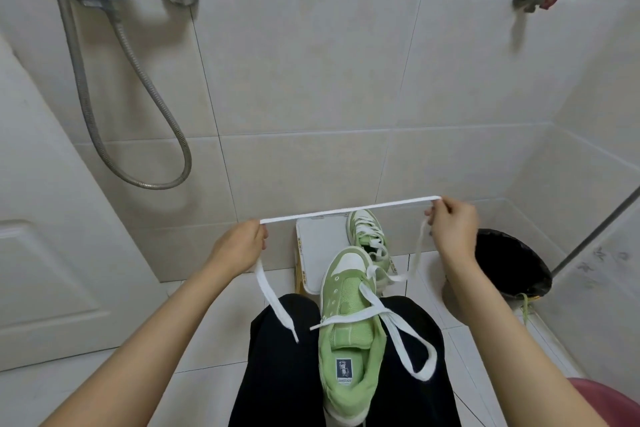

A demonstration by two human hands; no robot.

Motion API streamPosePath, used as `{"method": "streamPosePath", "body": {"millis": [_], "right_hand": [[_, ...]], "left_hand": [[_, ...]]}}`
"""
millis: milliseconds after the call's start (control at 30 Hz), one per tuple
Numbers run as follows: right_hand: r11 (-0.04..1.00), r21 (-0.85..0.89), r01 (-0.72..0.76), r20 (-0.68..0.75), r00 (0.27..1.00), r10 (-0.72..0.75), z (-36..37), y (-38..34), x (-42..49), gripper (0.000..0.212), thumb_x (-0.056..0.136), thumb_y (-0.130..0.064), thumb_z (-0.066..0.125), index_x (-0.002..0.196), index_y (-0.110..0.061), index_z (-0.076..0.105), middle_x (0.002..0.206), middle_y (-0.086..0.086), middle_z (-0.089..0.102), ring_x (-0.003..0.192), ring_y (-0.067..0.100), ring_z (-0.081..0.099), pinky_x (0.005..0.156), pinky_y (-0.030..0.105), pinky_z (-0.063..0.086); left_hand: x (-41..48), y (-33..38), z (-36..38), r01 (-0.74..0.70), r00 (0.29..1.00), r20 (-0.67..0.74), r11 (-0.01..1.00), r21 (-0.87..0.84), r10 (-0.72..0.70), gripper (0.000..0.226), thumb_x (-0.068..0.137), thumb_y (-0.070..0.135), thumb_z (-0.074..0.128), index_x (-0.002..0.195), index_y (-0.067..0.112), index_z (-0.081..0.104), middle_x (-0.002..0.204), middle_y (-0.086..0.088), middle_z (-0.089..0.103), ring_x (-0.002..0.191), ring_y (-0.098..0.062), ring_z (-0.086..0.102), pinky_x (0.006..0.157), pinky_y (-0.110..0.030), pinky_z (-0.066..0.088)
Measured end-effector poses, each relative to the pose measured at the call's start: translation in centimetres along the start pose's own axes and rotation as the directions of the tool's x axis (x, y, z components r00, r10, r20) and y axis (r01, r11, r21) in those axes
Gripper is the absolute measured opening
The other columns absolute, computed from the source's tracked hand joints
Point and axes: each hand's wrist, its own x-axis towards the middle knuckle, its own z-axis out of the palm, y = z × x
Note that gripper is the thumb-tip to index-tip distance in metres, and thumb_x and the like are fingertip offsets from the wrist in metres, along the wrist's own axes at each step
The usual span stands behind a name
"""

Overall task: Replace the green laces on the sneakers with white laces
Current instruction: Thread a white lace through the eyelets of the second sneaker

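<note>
Two hands pinch one white lace (349,209) and hold it taut. The left hand (242,243) has thumb and fingers closed on it near one end, and the right hand (452,224) is closed on it near the other. Below the left fingers the loose tail hangs down to the knee. Below the right fingers the other tail drops toward the sneakers.

Under and between the hands, the near sneaker (349,340) rests on the lap with its side eyelets looking bare. A white strip (398,329) lies loose across its tongue, and I cannot tell whether it belongs to the stretched lace. Just beyond it, between the hands, the far sneaker (367,236) sits on a stool (320,239) already laced in white.

Out past the right wrist a green lace (525,310) trails beside a black bin (512,267).

By my reading, the green laces are out, one shoe is finished, and the near shoe is not yet threaded.
</note>
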Motion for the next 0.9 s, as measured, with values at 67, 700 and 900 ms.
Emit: {"method": "streamPosePath", "body": {"millis": [67,700,900], "right_hand": [[0.995,-0.05,-0.086,-0.011,0.996,0.086,-0.5,0.7,0.4,0.028,0.093,-0.004,0.042,0.078,-0.002,0.065,0.093,0.024,0.069,0.077,0.032,0.06,0.079,0.043,0.049],[0.906,-0.072,0.418,0.343,0.863,-0.371,8.6,-4.3,-8.2,0.022,0.094,-0.002,0.044,0.079,-0.001,0.061,0.065,0.006,0.053,0.063,0.025,0.047,0.06,0.034,0.035],[0.968,-0.025,0.25,0.194,0.951,-0.24,4.2,-2.5,-4.5,0.022,0.093,0.001,0.045,0.09,0.004,0.066,0.071,0.021,0.064,0.068,0.037,0.057,0.066,0.042,0.044]], "left_hand": [[0.1,0.6,-0.2,0.019,1.0,-0.014,0.98,-0.2,-0.023,0.03,0.1,0.016,0.031,0.088,0.011,0.057,0.086,-0.004,0.066,0.086,-0.024,0.058,0.076,-0.032,0.043],[-0.1,2.7,1.4,-0.119,0.993,0.004,0.992,0.044,0.119,0.03,0.099,0.016,0.032,0.09,0.006,0.058,0.087,-0.003,0.066,0.085,-0.027,0.061,0.077,-0.037,0.047],[-0.2,0.1,2.4,-0.045,0.984,0.172,0.998,-0.047,0.052,0.029,0.1,0.011,0.035,0.083,0.005,0.059,0.083,-0.008,0.067,0.081,-0.027,0.064,0.078,-0.035,0.048]]}}
